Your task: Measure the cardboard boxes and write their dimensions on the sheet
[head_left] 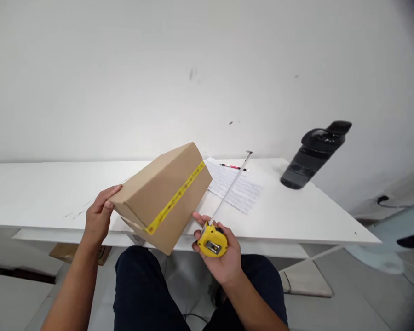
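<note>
My left hand (pixel 99 215) grips the left end of a brown cardboard box (pixel 160 193) with a strip of yellow tape around it. The box is tilted and held above the front edge of the white table (pixel 48 193). My right hand (pixel 224 257) is closed around a yellow tape measure (pixel 212 242) just below and right of the box. Its white blade (pixel 232 186) is pulled out, running up and away over the table to a metal end hook. The hook hangs near a pen.
A sheet of paper with writing (pixel 238 191) lies on the table behind the box, with a red and black pen (pixel 233 167) at its far edge. A dark water bottle (pixel 312 156) stands at the back right. My dark trousers (pixel 141 294) show below the table.
</note>
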Demonstrator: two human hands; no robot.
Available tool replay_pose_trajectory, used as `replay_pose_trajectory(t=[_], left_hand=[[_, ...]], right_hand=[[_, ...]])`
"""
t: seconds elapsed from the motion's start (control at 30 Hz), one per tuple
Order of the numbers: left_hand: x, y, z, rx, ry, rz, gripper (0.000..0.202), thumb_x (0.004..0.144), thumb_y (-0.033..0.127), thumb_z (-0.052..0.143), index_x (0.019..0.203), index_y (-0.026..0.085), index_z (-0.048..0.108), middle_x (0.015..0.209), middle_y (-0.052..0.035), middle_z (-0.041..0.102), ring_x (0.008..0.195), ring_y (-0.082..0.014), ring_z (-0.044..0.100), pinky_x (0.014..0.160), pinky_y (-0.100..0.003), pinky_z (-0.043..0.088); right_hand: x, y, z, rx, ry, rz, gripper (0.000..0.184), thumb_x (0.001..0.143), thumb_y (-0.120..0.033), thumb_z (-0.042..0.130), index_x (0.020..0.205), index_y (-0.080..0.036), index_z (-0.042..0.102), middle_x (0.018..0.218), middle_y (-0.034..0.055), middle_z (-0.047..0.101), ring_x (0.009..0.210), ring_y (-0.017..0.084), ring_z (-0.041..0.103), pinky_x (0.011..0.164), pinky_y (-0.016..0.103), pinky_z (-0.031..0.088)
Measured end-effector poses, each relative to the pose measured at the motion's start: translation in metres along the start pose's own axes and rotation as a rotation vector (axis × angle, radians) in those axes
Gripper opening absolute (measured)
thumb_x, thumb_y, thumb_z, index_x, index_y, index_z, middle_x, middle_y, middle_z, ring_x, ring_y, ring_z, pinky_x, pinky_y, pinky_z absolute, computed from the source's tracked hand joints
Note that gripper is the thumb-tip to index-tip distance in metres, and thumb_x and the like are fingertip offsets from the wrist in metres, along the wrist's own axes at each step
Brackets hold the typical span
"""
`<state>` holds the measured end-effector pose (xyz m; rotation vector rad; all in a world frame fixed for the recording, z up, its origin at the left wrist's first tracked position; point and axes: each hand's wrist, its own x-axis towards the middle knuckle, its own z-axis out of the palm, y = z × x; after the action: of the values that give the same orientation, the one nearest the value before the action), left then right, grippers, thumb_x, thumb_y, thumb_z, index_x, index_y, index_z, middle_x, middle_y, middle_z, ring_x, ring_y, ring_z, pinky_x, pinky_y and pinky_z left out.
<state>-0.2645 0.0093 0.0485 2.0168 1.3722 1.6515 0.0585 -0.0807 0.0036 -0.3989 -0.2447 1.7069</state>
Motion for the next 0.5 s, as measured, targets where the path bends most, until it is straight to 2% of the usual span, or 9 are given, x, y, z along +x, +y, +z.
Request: replay_pose_trajectory(t=[0.1, 0.17, 0.23, 0.37, 0.43, 0.5], left_hand=[[-0.009, -0.009, -0.002, -0.011, 0.015, -0.236, 0.072, 0.083, 0.082, 0.054, 0.113, 0.02, 0.075, 0.127, -0.0105, 0.074, 0.126, -0.0325, 0.065, 0.114, -0.049, 0.049], [-0.027, -0.01, 0.002, 0.019, -0.022, -0.286, 0.069, 0.077, 0.081, 0.063, 0.103, 0.019, 0.078, 0.116, -0.0106, 0.078, 0.116, -0.0338, 0.07, 0.108, -0.05, 0.054], [-0.05, -0.01, 0.009, 0.04, -0.067, -0.302, 0.061, 0.075, 0.074, 0.071, 0.101, 0.02, 0.079, 0.112, -0.0099, 0.079, 0.11, -0.0332, 0.072, 0.104, -0.05, 0.056], [-0.083, -0.01, 0.011, 0.077, -0.134, -0.322, 0.062, 0.078, 0.067, 0.073, 0.121, 0.022, 0.073, 0.122, -0.0103, 0.076, 0.113, -0.0316, 0.072, 0.104, -0.05, 0.056], [-0.083, -0.005, 0.0, 0.103, -0.193, -0.287, 0.068, 0.085, 0.063, 0.068, 0.14, 0.024, 0.06, 0.131, -0.011, 0.072, 0.116, -0.0294, 0.069, 0.103, -0.049, 0.056], [-0.072, 0.005, -0.017, 0.129, -0.211, -0.205, 0.074, 0.092, 0.058, 0.061, 0.156, 0.026, 0.039, 0.14, -0.0124, 0.066, 0.119, -0.0268, 0.067, 0.103, -0.048, 0.056]], right_hand=[[0.023, -0.012, 0.021, 0.035, -0.074, 0.129, 0.019, 0.081, -0.037, 0.067, 0.089, -0.021, 0.074, 0.101, 0.0025, 0.076, 0.071, 0.014, 0.065, 0.058, 0.027, 0.053], [0.037, -0.013, 0.034, 0.019, -0.104, 0.178, 0.016, 0.081, -0.034, 0.065, 0.087, -0.021, 0.072, 0.087, 0.002, 0.074, 0.071, 0.015, 0.065, 0.059, 0.027, 0.053], [0.046, -0.014, 0.044, -0.033, -0.132, 0.207, 0.015, 0.08, -0.033, 0.066, 0.086, -0.02, 0.071, 0.081, 0.0024, 0.072, 0.07, 0.016, 0.066, 0.058, 0.027, 0.053], [0.052, -0.029, 0.059, -0.293, -0.119, 0.246, 0.019, 0.079, -0.036, 0.07, 0.085, -0.018, 0.071, 0.082, 0.0045, 0.072, 0.069, 0.018, 0.067, 0.054, 0.029, 0.054], [0.053, -0.047, 0.068, -0.481, -0.069, 0.234, 0.027, 0.079, -0.043, 0.071, 0.085, -0.017, 0.072, 0.084, 0.0057, 0.072, 0.069, 0.019, 0.067, 0.052, 0.03, 0.054], [0.055, -0.07, 0.081, -0.675, -0.036, 0.16, 0.034, 0.076, -0.05, 0.076, 0.086, -0.017, 0.071, 0.087, 0.0056, 0.071, 0.069, 0.019, 0.067, 0.05, 0.029, 0.054]])
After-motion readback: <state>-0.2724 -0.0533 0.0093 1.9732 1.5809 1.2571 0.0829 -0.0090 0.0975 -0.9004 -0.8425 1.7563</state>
